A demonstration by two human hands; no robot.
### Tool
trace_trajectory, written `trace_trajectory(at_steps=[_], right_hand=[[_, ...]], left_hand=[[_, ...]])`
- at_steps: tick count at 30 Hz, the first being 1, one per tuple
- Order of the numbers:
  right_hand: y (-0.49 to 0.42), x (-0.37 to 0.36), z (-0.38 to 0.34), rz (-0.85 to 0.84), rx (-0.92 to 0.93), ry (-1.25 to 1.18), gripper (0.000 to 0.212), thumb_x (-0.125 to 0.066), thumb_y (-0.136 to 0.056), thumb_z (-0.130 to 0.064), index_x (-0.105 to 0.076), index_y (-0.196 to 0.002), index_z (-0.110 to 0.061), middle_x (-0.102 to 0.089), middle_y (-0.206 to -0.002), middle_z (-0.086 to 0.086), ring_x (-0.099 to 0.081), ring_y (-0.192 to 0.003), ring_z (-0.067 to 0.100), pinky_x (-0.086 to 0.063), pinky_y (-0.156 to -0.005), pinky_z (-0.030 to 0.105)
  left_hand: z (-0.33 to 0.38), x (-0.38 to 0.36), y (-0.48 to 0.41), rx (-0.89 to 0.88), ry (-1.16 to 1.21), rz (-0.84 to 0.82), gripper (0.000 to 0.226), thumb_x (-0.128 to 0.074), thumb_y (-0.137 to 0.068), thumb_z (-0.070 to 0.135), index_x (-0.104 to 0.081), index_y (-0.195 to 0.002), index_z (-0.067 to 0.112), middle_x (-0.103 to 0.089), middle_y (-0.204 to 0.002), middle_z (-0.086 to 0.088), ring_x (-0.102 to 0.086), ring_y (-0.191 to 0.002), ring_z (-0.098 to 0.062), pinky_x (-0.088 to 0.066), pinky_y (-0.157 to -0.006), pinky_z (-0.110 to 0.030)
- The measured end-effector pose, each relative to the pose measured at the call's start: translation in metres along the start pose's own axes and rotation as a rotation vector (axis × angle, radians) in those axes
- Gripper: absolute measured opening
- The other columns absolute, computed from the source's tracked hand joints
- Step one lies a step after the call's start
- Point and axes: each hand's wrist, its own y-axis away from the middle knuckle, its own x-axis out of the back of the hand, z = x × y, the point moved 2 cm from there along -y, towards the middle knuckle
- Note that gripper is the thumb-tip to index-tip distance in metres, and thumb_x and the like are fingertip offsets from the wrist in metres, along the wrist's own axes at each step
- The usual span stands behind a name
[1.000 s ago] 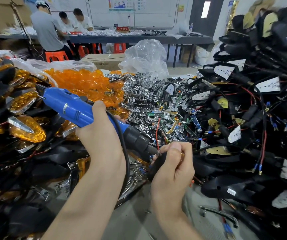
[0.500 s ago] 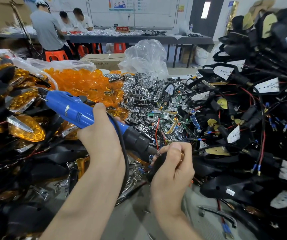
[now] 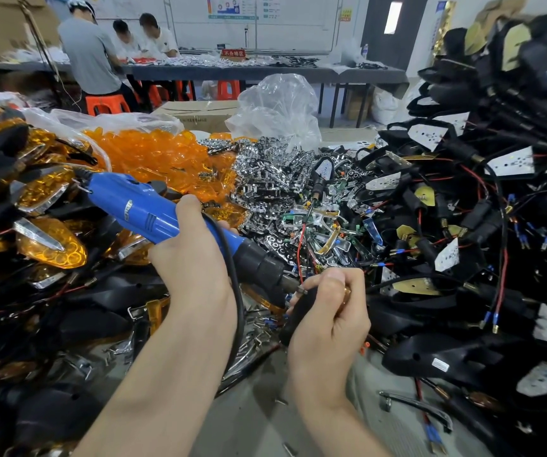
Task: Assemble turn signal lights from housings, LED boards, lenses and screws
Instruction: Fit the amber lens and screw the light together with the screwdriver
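As left hand (image 3: 193, 258) grips screwdriver (image 3: 147, 212), bit (image 3: 299, 289) slants down-right.

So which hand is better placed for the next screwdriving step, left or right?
Left, most likely. The left hand grips the blue electric screwdriver, with its bit at the black housing. The right hand holds that housing, so it serves better as the steadying hand.

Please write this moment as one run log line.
left hand: grips blue screwdriver | right hand: holds black housing | bit: tip at housing
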Motion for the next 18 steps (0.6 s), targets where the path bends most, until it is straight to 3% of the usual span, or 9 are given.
trace_trajectory(at_steps=[2,9,18], right_hand=[[-0.0004,0.0008,-0.0004,0.007,0.008,0.003,0.030,-0.039,-0.102,-0.041,-0.050,-0.079,-0.025,-0.058,-0.067,0.000,-0.054,-0.051,0.027,-0.045,-0.046,0.049],[-0.0001,0.0000,-0.0010,-0.003,0.000,-0.007,0.030,-0.039,-0.102,-0.041,-0.048,-0.079,-0.025,-0.056,-0.067,0.002,-0.053,-0.053,0.032,-0.045,-0.047,0.052],[0.0004,-0.0009,-0.0018,-0.022,0.030,-0.006,0.030,-0.039,-0.102,-0.042,-0.049,-0.080,-0.024,-0.058,-0.069,0.001,-0.054,-0.056,0.025,-0.045,-0.051,0.046]], left_hand=[[0.0006,0.0000,0.0000,0.004,0.047,-0.035,0.017,-0.065,-0.093,0.025,-0.050,-0.098,0.019,-0.058,-0.049,0.005,-0.061,-0.051,-0.013,-0.056,-0.058,-0.026],[0.0017,-0.0015,0.0026,-0.011,0.039,-0.024,0.016,-0.064,-0.094,0.024,-0.049,-0.093,0.018,-0.056,-0.044,0.008,-0.060,-0.047,-0.011,-0.055,-0.055,-0.024],[0.0029,-0.0018,0.0004,-0.008,0.010,-0.012,0.016,-0.064,-0.094,0.024,-0.049,-0.095,0.017,-0.059,-0.056,-0.002,-0.061,-0.050,-0.016,-0.056,-0.054,-0.026]])
